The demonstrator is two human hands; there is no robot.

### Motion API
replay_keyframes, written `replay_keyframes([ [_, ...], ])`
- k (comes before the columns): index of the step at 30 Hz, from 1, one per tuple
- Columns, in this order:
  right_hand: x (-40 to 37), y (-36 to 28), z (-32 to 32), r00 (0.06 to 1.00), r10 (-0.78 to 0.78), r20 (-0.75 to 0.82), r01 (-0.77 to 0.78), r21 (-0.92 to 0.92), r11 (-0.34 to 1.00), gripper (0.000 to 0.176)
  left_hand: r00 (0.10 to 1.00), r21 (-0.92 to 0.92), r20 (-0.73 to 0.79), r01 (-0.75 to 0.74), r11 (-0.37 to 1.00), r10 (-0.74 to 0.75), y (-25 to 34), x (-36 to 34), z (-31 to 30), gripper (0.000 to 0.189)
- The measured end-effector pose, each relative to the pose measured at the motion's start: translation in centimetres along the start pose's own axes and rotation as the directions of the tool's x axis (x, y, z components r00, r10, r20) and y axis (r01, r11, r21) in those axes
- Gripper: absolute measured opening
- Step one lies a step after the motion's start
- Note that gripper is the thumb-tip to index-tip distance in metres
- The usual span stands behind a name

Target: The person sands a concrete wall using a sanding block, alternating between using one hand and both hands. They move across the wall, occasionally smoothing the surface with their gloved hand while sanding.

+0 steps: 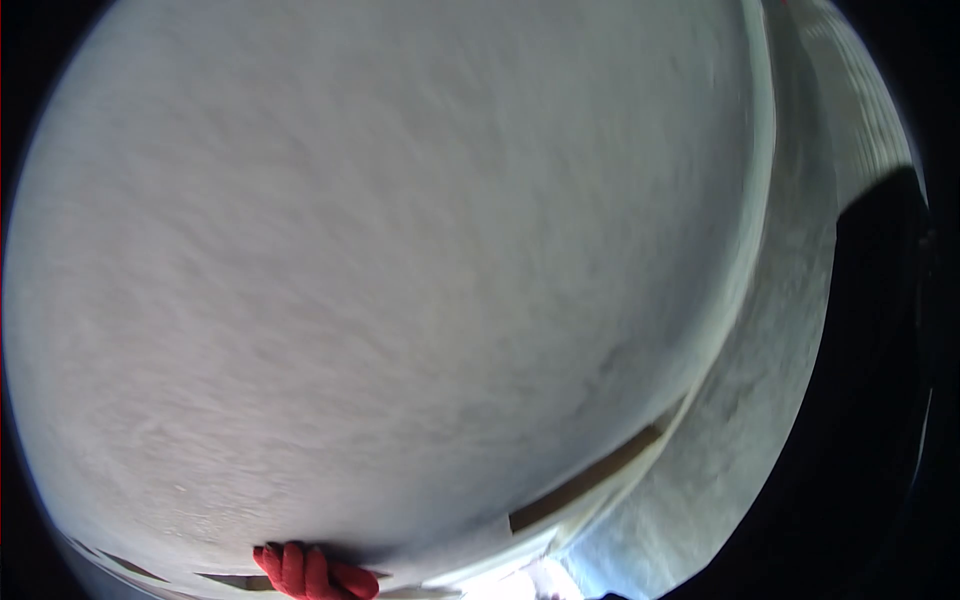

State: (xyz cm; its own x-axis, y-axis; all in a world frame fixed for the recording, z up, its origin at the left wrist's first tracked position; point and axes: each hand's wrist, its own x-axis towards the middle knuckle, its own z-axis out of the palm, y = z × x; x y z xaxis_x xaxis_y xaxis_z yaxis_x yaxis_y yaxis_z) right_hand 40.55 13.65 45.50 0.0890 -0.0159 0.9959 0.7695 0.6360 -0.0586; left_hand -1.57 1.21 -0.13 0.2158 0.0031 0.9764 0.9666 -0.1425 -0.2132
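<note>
A large pale grey, rough-textured surface [400,260] like plaster fills most of the head view. At the bottom edge, left of centre, shows my left hand [315,573] in a red glove. Its fingers are bent and close together, up against the lower part of this surface. Whatever they hold, if anything, is hidden, and the wrist lies outside the picture. A dark narrow gap [235,581] lies just left of the glove. My right hand is not in view.
A long brown strip or slot [585,480] runs along the surface's lower right border. Beyond a pale curved edge [762,150] stands another grey wall-like surface [720,450]. Bright light [515,586] comes in at the bottom. A black shape [870,330] covers the right side.
</note>
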Motion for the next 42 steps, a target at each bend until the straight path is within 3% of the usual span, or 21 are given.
replay_keyframes([
  [5,-17.1,3.8,-4.2,0.977,-0.197,-0.078,0.195,-0.040,0.980,0.064,0.999,0.014,-0.026,-0.044,0.999,0.044,0.5,1.3,0.6,0.033],
  [7,-23.5,5.4,-6.7,0.902,-0.419,-0.105,0.430,0.125,0.894,0.063,0.998,-0.009,-0.037,-0.049,0.999,0.048,0.6,1.4,1.1,0.032],
  [8,-24.3,2.8,-6.5,0.922,-0.380,-0.069,0.386,0.122,0.915,0.063,0.996,-0.005,-0.063,-0.059,0.998,0.058,0.5,1.6,0.9,0.032],
  [10,-24.1,-2.4,-4.3,0.959,-0.277,0.063,0.281,-0.354,0.892,0.062,0.998,-0.013,-0.007,-0.066,0.998,0.066,0.3,1.9,0.8,0.031],
  [11,-23.6,-2.5,-3.9,0.962,-0.267,0.050,0.267,-0.355,0.896,0.062,0.995,0.004,-0.016,-0.101,0.995,0.101,-0.1,1.9,0.9,0.030],
  [14,-21.8,-2.0,-3.7,0.969,-0.246,0.032,0.248,-0.193,0.949,0.063,0.995,0.043,-0.022,-0.100,0.994,0.101,0.5,2.3,1.2,0.025],
  [16,-21.5,-1.7,-3.9,0.978,-0.209,0.019,0.209,-0.149,0.966,0.064,0.986,0.007,-0.029,-0.162,0.987,0.162,-0.7,1.7,1.3,0.033],
  [20,-26.4,-0.4,-5.7,0.997,-0.078,0.013,0.078,-0.023,0.997,0.065,0.979,-0.002,-0.026,-0.203,0.979,0.203,-1.0,1.7,1.3,0.032],
  [21,-29.3,0.4,-6.5,1.000,-0.001,0.030,-0.007,0.256,0.967,0.066,0.973,-0.018,-0.029,-0.228,0.973,0.228,-0.2,2.5,1.5,0.031],
  [22,-32.3,1.1,-7.3,0.992,0.069,0.101,-0.117,0.609,0.785,0.066,0.975,-0.010,-0.044,-0.219,0.976,0.219,0.0,2.5,1.4,0.031],
  [23,-34.9,1.2,-7.0,0.997,0.077,0.021,-0.080,0.189,0.979,0.079,0.987,-0.037,-0.025,-0.161,0.986,0.160,0.1,2.4,1.3,0.031],
  [24,-38.2,1.5,-6.7,0.996,0.051,-0.067,-0.068,-0.274,0.959,0.093,0.994,-0.066,-0.005,-0.106,0.992,0.106,0.1,2.4,1.2,0.031],
  [28,-39.4,2.2,-7.2,0.995,0.062,-0.075,-0.080,-0.279,0.957,0.091,0.996,-0.124,0.022,-0.080,0.989,0.084,-0.1,1.8,1.2,0.031],
  [30,-34.2,-0.3,-6.8,0.986,0.165,-0.021,-0.165,-0.262,0.951,0.082,0.996,-0.133,0.022,-0.080,0.988,0.084,0.1,2.2,0.9,0.030],
  [32,-28.8,0.3,-6.5,0.989,0.140,-0.057,-0.150,-0.270,0.951,0.081,0.992,-0.122,0.055,-0.108,0.987,0.116,0.3,2.3,0.9,0.028],
  [34,-23.5,-0.8,-5.7,0.975,0.174,-0.139,-0.211,-0.334,0.919,0.069,0.993,-0.112,0.036,-0.107,0.988,0.112,0.3,2.1,0.9,0.028],
  [36,-21.8,-1.5,-5.7,0.960,0.208,-0.187,-0.249,-0.233,0.940,0.070,0.995,-0.144,0.051,-0.079,0.986,0.087,0.5,2.2,0.9,0.028],
  [38,-22.5,-2.1,-6.7,0.942,0.331,0.057,-0.322,-0.128,0.938,0.079,0.997,-0.145,0.016,-0.075,0.987,0.078,0.5,2.2,1.1,0.029],
  [39,-24.5,-0.7,-5.8,0.952,0.274,-0.138,-0.293,-0.136,0.947,0.079,0.996,-0.153,0.027,-0.075,0.985,0.080,0.5,2.3,1.1,0.030],
  [42,-31.3,1.4,-6.9,0.952,0.267,-0.151,-0.292,-0.180,0.939,0.090,0.997,-0.145,0.024,-0.072,0.987,0.076,0.7,2.1,1.1,0.031],
])
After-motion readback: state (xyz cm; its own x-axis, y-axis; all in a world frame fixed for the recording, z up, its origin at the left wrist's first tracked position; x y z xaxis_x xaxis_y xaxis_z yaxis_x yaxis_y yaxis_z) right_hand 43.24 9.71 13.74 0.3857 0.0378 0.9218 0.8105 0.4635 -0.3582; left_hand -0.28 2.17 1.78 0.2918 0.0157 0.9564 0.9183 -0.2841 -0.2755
